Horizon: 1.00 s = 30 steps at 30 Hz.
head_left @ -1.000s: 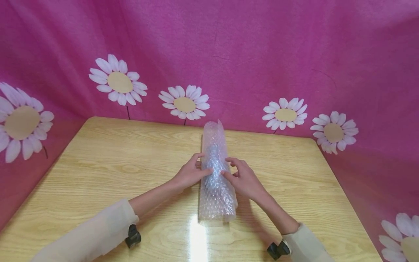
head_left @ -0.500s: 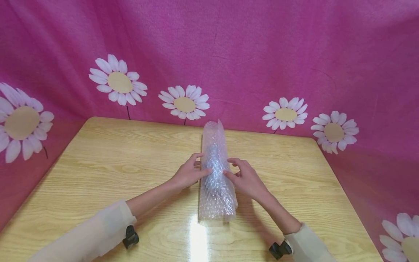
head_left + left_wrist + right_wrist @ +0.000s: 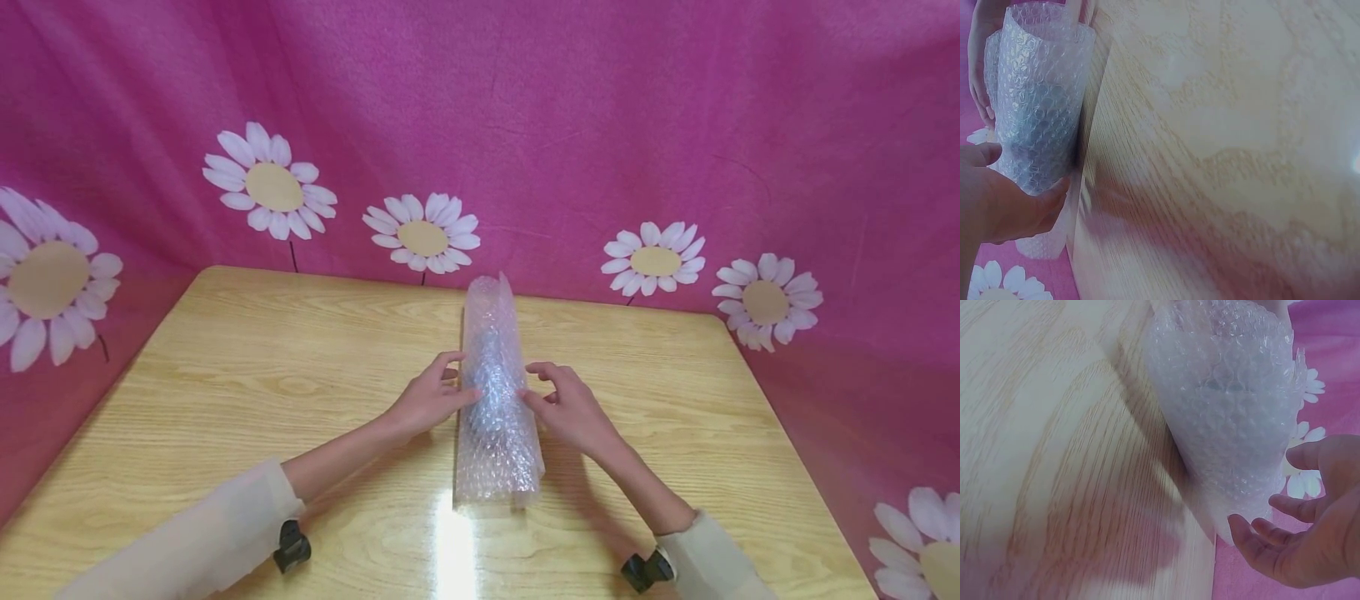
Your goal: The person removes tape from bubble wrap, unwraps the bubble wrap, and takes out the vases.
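Observation:
A roll of clear bubble wrap [image 3: 495,450] lies lengthwise on the wooden table [image 3: 285,358], with something bluish-grey showing through its middle. Both ends of the wrap stick out beyond that inner thing. At its left side my left hand [image 3: 429,402] has its fingers loosely bent, the thumb tip overlapping the wrap in the head view. My right hand [image 3: 573,408] is on the other side, fingers spread and relaxed. In the right wrist view this right hand [image 3: 1310,525] shows nothing in its grasp. The left hand [image 3: 1013,203] is cupped beside the roll in the left wrist view.
A pink cloth [image 3: 540,125] printed with white daisies hangs behind and around the table. The far end of the roll is near the table's back edge. A black wrist camera [image 3: 292,546] sits at the left sleeve and another black camera [image 3: 647,571] at the right.
My hands have drawn slightly apart: the right thumb has slid from the top of the roll to its right edge, and the left thumb has backed a little to the left. The roll stays put.

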### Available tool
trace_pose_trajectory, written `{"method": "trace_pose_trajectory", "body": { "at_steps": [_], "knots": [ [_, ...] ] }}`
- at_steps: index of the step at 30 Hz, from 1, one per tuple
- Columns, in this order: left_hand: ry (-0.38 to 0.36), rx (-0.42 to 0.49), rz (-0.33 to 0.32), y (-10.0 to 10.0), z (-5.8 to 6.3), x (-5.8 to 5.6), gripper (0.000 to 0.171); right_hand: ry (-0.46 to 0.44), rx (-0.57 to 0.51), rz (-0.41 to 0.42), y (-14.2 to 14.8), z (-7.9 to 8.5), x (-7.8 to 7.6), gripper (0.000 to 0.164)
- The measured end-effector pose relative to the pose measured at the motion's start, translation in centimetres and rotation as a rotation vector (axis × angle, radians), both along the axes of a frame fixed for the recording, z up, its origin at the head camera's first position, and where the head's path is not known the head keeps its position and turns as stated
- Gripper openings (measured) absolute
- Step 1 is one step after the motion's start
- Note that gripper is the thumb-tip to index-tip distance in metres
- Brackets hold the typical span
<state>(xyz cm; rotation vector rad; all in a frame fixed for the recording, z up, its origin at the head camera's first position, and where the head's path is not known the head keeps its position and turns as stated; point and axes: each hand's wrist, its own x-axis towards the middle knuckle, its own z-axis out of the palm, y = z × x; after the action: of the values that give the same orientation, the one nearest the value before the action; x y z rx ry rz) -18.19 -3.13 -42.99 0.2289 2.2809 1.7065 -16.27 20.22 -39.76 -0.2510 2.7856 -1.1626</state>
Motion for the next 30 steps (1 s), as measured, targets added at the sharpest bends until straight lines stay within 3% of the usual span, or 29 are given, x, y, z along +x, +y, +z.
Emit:
{"method": "trace_pose_trajectory", "body": {
  "at_steps": [22, 30],
  "knots": [
    [0.050, 0.000, -0.001, -0.1, 0.3, 1.1, 0.064, 0.030, -0.031, 0.027, -0.4, -0.3, -1.6, 0.045],
    [0.144, -0.031, -0.016, 0.0, 0.6, 1.3, 0.059, 0.023, -0.029, 0.025, -0.7, -0.2, -2.2, 0.047]
  ]
}}
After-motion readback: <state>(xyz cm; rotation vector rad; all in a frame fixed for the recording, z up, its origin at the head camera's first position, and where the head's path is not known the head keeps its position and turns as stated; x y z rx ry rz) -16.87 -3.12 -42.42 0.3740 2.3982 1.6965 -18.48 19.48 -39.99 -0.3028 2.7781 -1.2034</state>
